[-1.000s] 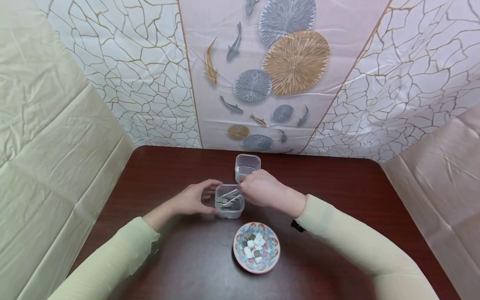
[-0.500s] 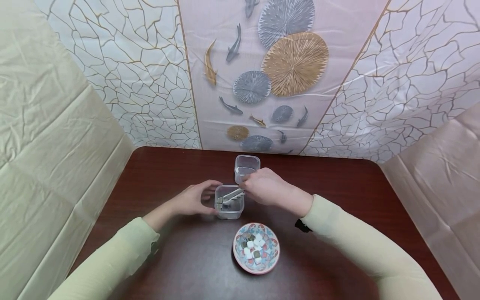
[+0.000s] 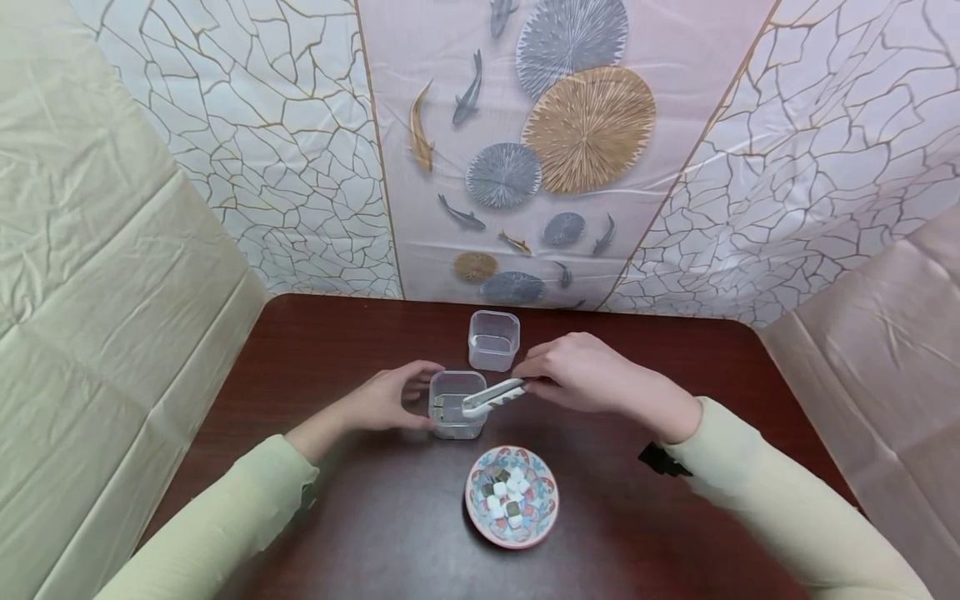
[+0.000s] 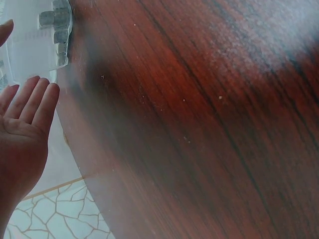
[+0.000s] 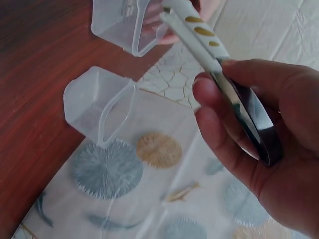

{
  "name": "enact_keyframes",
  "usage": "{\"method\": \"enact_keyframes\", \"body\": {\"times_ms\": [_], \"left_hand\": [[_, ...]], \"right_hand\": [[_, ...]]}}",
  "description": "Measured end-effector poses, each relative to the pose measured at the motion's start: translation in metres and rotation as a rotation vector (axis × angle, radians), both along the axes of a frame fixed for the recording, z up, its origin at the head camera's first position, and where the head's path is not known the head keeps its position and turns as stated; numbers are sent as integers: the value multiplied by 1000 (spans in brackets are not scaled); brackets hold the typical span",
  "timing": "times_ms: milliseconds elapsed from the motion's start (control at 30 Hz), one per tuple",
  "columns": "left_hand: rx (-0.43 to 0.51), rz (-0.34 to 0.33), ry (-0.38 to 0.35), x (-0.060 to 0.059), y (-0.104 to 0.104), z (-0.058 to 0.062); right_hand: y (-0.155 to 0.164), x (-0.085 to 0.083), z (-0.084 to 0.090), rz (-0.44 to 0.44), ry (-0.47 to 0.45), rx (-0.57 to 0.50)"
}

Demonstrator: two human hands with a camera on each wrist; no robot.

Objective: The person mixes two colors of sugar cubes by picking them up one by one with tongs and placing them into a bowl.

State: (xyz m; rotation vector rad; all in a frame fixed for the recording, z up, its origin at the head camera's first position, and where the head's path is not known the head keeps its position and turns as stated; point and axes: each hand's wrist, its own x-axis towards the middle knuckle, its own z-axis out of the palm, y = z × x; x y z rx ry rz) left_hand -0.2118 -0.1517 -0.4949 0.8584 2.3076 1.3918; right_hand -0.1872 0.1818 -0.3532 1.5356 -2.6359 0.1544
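Note:
My right hand [image 3: 577, 371] grips a pair of small tongs [image 3: 491, 398], whose white, gold-spotted ends reach over the right rim of the near clear plastic container [image 3: 471, 427]. In the right wrist view, thumb and fingers pinch the metal arms of the tongs [image 5: 239, 104]; whether anything sits between the tips is unclear. Several dark cubes [image 4: 60, 22] lie along the left side inside that container. My left hand [image 3: 386, 398] rests at the container's left side, thumb near its front corner, fingertips at its back corner. In the left wrist view the fingers of my left hand [image 4: 25, 129] look straight.
A second clear container [image 3: 492, 354] stands just behind the first. Nearer the body, a patterned dish [image 3: 542, 521] bears several small white and brown cubes [image 3: 510, 504]. Everything stands on a dark wooden table [image 3: 360, 533], with fabric hangings behind and at the sides.
My right hand has moved right, drawing the tongs from deep in the near container up to its right rim. The left hand and the dish have stayed put.

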Motion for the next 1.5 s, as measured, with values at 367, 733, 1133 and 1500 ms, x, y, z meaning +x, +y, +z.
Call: {"method": "enact_keyframes", "body": {"times_ms": [367, 733, 1133, 1500], "left_hand": [[-4, 3, -5, -1, -1, 1], [-5, 1, -11, -1, 0, 4], [-6, 1, -19, 1, 1, 6], [-39, 11, -19, 0, 2, 0]], "right_hand": [[35, 24, 5, 42, -191, -70], [48, 39, -4, 52, -256, -35], [49, 36, -4, -5, -303, -1], [21, 16, -7, -36, -146, -117]]}}
